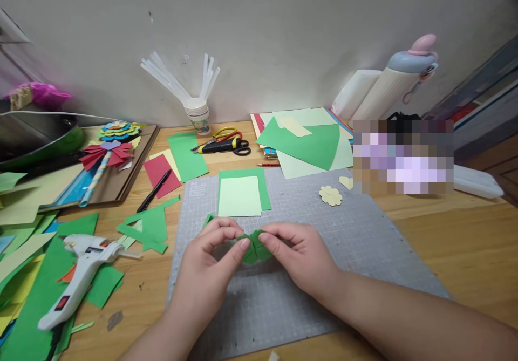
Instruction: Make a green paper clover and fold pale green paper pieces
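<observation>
Above the grey cutting mat I hold a small green paper flower between both hands. My left hand pinches its left side between thumb and fingers. On the right side, my right hand grips the petals the same way. Creases run across the flower, and its outer edges are partly hidden by my fingers. Just beyond the hands lie a pale green paper square and a darker green sheet under it. A cream paper flower rests farther right on the mat.
At left are a white glue gun, green paper scraps, a black pen and a paper pinwheel flower. Toward the wall stand paper cups with straws, scissors, a utility knife, stacked paper and a bottle.
</observation>
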The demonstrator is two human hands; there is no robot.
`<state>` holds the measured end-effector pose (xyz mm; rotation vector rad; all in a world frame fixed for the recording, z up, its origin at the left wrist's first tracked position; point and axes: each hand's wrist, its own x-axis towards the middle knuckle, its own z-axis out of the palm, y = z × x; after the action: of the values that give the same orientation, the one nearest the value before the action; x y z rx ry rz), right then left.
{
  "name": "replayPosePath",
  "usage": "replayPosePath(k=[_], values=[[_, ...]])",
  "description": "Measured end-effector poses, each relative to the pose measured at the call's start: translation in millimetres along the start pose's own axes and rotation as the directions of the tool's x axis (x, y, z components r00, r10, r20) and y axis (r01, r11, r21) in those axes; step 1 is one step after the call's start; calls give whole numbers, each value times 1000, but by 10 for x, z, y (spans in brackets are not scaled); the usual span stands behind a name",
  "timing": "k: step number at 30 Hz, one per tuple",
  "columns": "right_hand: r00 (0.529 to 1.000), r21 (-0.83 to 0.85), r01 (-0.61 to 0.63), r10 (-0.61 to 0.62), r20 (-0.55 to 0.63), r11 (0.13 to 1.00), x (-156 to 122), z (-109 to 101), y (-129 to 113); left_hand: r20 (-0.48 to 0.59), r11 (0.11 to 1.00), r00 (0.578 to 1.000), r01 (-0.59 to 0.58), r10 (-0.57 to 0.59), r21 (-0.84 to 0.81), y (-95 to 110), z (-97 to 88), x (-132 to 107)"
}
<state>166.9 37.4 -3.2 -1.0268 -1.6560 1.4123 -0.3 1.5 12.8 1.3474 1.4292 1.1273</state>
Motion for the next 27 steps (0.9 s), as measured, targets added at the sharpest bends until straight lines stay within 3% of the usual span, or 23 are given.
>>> replayPosePath(k=[11, 16, 18, 20, 24, 27], values=[[997, 34, -76, 77, -15, 997, 2, 10, 1, 22, 995, 997, 81, -79, -59, -37, 14, 27], [996, 90, -76, 79, -29, 993, 11, 28, 4, -8, 999, 999, 37, -37, 8, -89, 25, 36], [999, 109, -50, 51, -9, 993, 10, 40, 25, -41, 997, 999, -23, 26, 73, -95, 25, 26], [1000, 94, -27, 28, -3, 995, 3, 47, 49, -103, 968, 980, -149, 172, 202, -87, 16, 0], [997, -11, 65, -65, -33, 998, -20, 31, 68, -68, 760, 855, -418, 515, 497, -48, -13, -69], [975, -48, 216, -218, -35, 975, -29, 10, 62, -33, 671, 804, -472, 594, 571, -27, -22, -96]])
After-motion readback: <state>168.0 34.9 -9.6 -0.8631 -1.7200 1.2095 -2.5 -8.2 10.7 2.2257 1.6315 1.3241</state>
